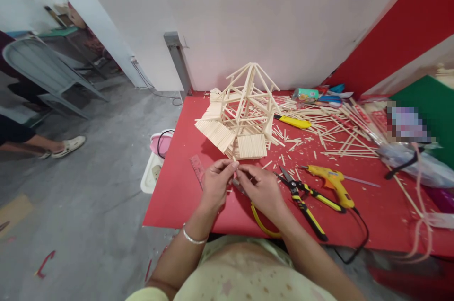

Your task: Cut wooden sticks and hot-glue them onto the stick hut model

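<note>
The left hand [217,185] and right hand [261,190] meet fingertip to fingertip, thumbs and fingers pinched on a short stick [234,161], mostly hidden by the fingers. Under the right hand a yellow handle [258,220] curves toward the person; whether the hand touches it, I cannot tell. Just left of the left hand, a clear ruler [196,168] lies on the red desk [170,206].

Directly beyond the hands stands the stick model [245,101], an open frame rising to a peak, with a slatted panel [251,146] at its front and another slatted section [216,134] on its left. Right of the right hand lie pliers [301,205] with their jaws spread, then a yellow glue gun [329,175]. Farther beyond on that side are a yellow cutter knife [292,121] and scattered loose sticks [349,153]. Well left of the hands, past the desk, are a grey chair [53,62] and another person's shoe [71,145].
</note>
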Tool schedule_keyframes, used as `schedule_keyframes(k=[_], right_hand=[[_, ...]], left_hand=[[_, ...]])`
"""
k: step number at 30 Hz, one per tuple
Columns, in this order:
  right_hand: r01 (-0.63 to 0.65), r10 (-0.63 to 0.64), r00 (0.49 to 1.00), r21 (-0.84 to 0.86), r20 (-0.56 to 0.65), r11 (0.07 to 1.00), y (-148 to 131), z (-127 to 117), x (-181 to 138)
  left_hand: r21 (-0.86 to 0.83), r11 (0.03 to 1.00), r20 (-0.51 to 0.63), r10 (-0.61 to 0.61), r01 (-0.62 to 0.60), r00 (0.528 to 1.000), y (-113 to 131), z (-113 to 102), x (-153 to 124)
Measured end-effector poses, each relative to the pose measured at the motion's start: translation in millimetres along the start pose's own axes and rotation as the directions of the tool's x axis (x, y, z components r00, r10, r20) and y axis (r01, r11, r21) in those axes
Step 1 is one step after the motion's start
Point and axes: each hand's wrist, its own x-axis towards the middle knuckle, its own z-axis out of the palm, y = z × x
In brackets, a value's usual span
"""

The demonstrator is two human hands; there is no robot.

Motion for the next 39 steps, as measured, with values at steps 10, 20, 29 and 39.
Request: schedule_keyframes(k=[10, 20, 29, 39], right_hand=[[0.033, -0.02, 0.981, 0.067, -0.192, 0.997, 6, -13, -2], [0.116, -0.121, 0.945, -0.033, -0.303, 0.993, 0, -6, -2], [0.322, -0.442, 0.877, -0.452, -0.19, 0.832, 17, 1, -10], [0.37, -0.551, 0.807, -0.544, -0.212, 0.753, 25, 3, 10]], left_hand=[[0.034, 0.999, 0.044, -0.037, 0.035, 0.998, 4, -3, -4], [0.125, 0.992, 0.232, -0.008, -0.021, 0.973, 7, -3, -10], [-0.06, 0.998, 0.004, -0.01, 0.01, 1.0, 9, 4, 8], [-0.041, 0.999, -0.027, 0.03, -0.031, 0.999, 7, 10, 23]])
